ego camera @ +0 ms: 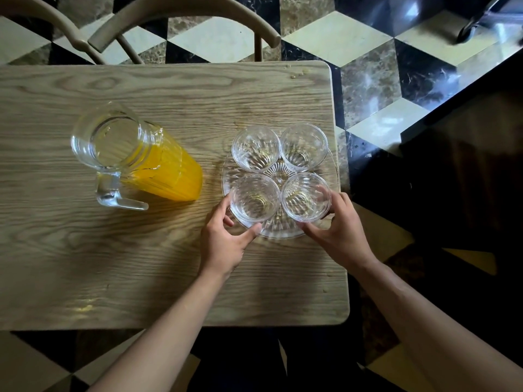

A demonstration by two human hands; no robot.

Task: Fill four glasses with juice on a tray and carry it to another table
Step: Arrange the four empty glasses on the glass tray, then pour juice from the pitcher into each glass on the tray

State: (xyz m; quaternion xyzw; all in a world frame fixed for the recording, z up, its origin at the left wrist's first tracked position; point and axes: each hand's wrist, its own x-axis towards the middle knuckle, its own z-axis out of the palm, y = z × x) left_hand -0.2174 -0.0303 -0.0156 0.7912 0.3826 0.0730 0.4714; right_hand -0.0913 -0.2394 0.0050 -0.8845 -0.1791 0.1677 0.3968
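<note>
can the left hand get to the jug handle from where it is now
Probably yes. The left hand is at the near-left glass on the tray, and the jug stands to its left with its handle turned toward the person. Only bare table lies between them.

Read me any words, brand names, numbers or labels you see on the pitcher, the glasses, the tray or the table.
None: no readable text shows anywhere in this view.
Juice pitcher: plain ribbed glass, no label or marking.
Four glasses and glass tray: only moulded ribbing.
Wooden table: only wood grain.
</note>
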